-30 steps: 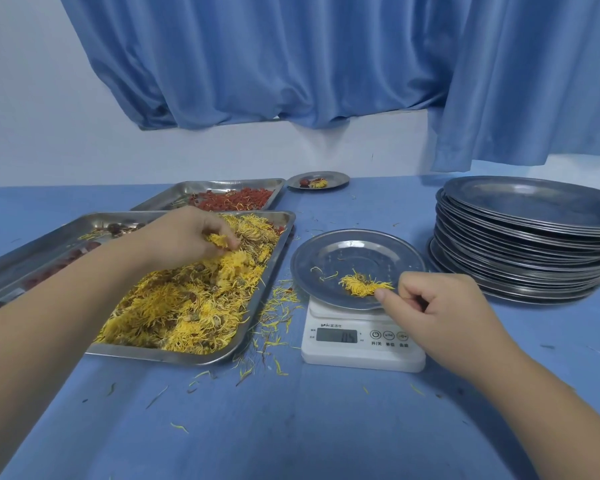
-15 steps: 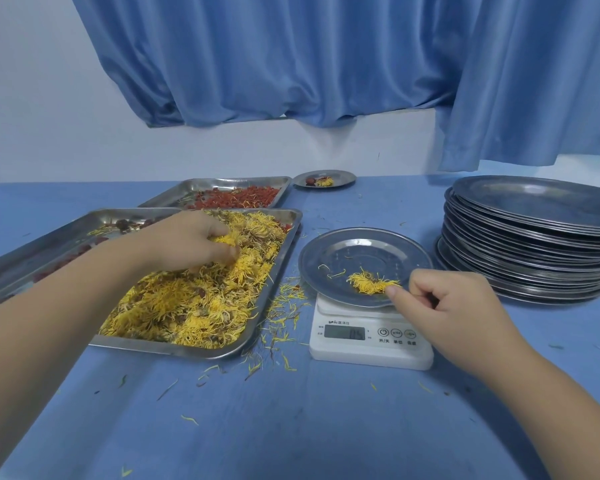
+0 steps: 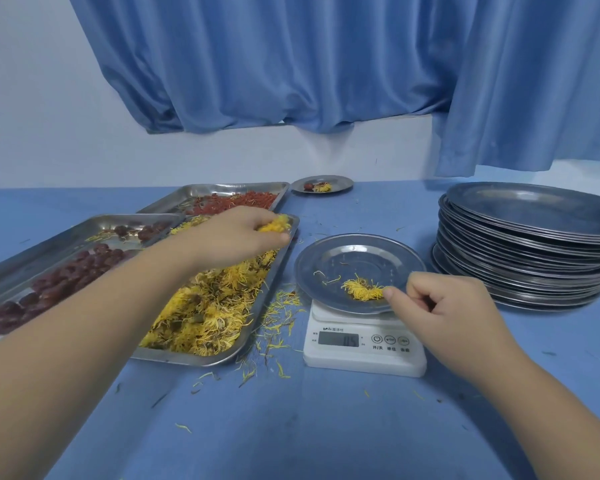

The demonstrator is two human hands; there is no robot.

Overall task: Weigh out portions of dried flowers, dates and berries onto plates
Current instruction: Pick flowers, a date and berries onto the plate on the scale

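Note:
A steel plate (image 3: 378,254) rests on a white digital scale (image 3: 362,355). A small tuft of yellow dried flowers (image 3: 361,291) lies on its near side. My right hand (image 3: 440,306) pinches the plate's near rim, thumb beside the tuft. My left hand (image 3: 236,237) is raised over the far end of the flower tray (image 3: 257,306), fingers closed on a clump of yellow dried flowers (image 3: 274,224). The tray holds a heap of the same flowers (image 3: 208,306). Dark red dates (image 3: 66,271) fill the left tray and red berries (image 3: 236,202) the far tray.
A tall stack of steel plates (image 3: 530,244) stands at the right. A filled plate (image 3: 323,184) sits at the back by the wall. Loose petals (image 3: 278,327) litter the blue tablecloth between the flower tray and the scale.
My left hand has lifted out of the flower heap with a clump and moved right toward the tray's far corner. My right hand stays on the plate's rim.

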